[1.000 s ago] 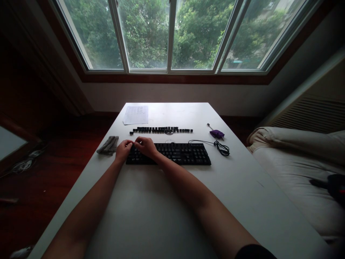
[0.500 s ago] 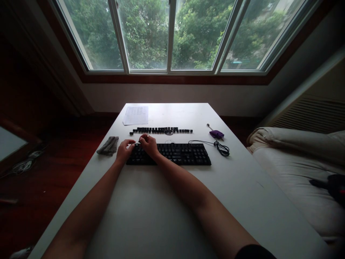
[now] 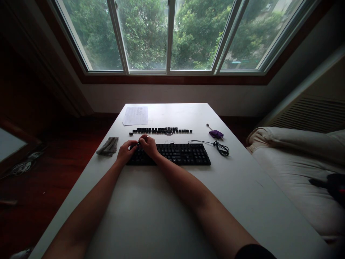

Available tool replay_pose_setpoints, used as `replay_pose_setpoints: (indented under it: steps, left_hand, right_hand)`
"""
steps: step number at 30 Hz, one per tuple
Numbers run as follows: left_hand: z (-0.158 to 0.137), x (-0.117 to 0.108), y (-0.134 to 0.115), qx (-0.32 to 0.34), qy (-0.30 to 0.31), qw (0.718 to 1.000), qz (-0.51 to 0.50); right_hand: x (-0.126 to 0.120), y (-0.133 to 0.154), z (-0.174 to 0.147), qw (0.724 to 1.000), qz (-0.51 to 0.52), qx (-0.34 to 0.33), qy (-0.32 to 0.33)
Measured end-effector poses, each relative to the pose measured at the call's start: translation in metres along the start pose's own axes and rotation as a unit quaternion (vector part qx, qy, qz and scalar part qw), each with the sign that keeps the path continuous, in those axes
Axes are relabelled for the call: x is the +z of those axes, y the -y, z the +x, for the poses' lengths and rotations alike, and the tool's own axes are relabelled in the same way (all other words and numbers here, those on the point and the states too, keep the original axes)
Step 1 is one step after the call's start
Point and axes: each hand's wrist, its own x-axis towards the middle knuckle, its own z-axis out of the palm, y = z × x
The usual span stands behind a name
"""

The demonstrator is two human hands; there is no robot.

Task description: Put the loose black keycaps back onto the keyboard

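A black keyboard (image 3: 183,154) lies across the white table, its left end partly covered by my hands. My left hand (image 3: 125,152) is at that left end, fingers bent and closed toward the thumb; what they grip, if anything, is hidden. Right beside it, over the upper left keys, my right hand (image 3: 149,146) is closed in a pinch. A tiny dark piece shows by its fingertips, too small to name. Behind the keyboard, several loose black keycaps (image 3: 159,130) stand in rows, with one keycap (image 3: 130,133) apart at the left end.
A grey cloth (image 3: 108,146) lies left of the keyboard. To the right are a coiled black cable (image 3: 222,149) and a purple item (image 3: 216,134) with a thin stick beside it. Printed paper (image 3: 135,115) rests at the back left of the table (image 3: 172,208). A clear round piece (image 3: 169,141) touches the keyboard's back edge.
My left hand has shifted slightly to the right, its fingertips now closer to my right hand's. My right hand stays nearly in place. The keyboard and loose keycaps look unmoved.
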Motion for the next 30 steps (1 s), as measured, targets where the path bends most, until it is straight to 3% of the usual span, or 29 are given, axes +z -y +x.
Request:
replay_pose_setpoints:
  steps: [7, 17, 21, 25, 30]
  left_hand:
    - [0.001, 0.001, 0.0, 0.055, -0.012, 0.998, -0.001]
    - [0.0, -0.003, -0.007, 0.04, -0.023, 0.999, -0.005]
    - [0.002, -0.007, -0.005, 0.016, -0.05, 0.998, -0.028]
    - [0.009, -0.012, 0.007, -0.055, -0.087, 0.994, -0.021]
    - [0.029, -0.014, 0.02, -0.06, -0.092, 0.994, -0.023]
  right_hand:
    - [0.002, -0.001, 0.0, 1.0, -0.012, -0.016, -0.002]
    - [0.001, -0.001, 0.0, 1.0, 0.014, 0.015, -0.021]
    - [0.001, -0.003, 0.001, 0.999, 0.025, 0.016, -0.023]
    - [0.002, -0.003, 0.002, 1.0, 0.01, 0.017, -0.022]
    - [0.002, -0.004, 0.001, 1.0, -0.008, 0.016, -0.02]
